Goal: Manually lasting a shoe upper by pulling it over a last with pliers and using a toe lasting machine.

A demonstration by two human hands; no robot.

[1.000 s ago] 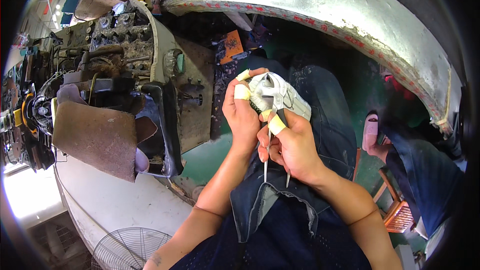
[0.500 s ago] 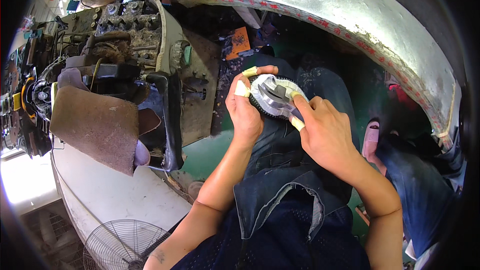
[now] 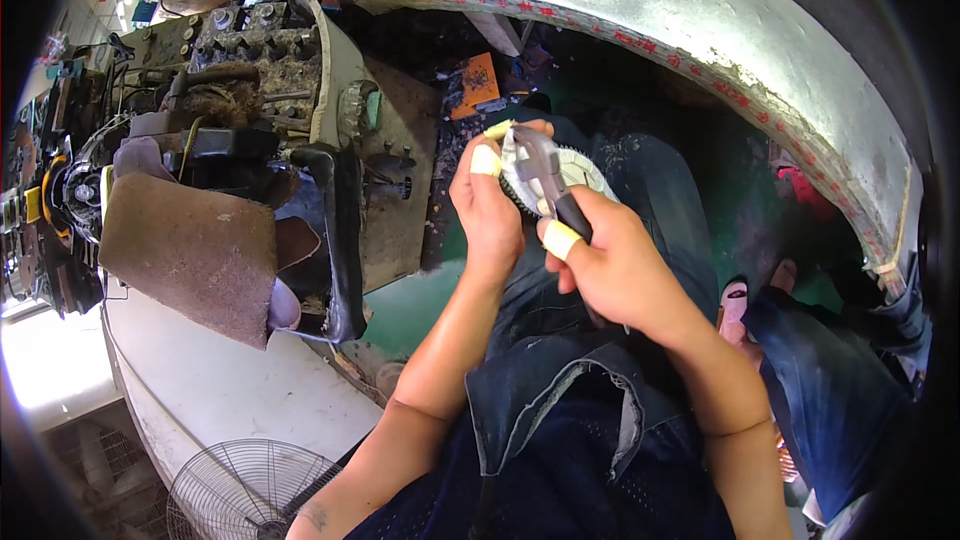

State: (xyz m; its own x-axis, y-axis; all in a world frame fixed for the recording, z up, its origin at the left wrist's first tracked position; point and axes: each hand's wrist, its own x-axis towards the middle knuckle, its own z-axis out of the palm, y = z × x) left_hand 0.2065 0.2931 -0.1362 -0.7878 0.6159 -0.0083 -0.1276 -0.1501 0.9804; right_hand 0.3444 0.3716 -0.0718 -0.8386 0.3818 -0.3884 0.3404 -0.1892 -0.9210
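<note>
So the shoe (image 3: 585,169) is basically a rounded white piece with a dark, bristly-looking edge along its near left side, held up over the lap (image 3: 540,302). The pliers (image 3: 541,162) have a chunky grey metal head and dark grips, laid at a slant with the head up and to the left. That head covers part of the white. Can't tell if the jaws are actually biting anything tbh.

Elbows (image 3: 418,412) bent; forearms (image 3: 455,335) angled inward above the lap (image 3: 555,305). Left hand (image 3: 489,212): fingers curled, thumb pointing away from the body. Right hand (image 3: 622,262): closed in a grip.
</note>
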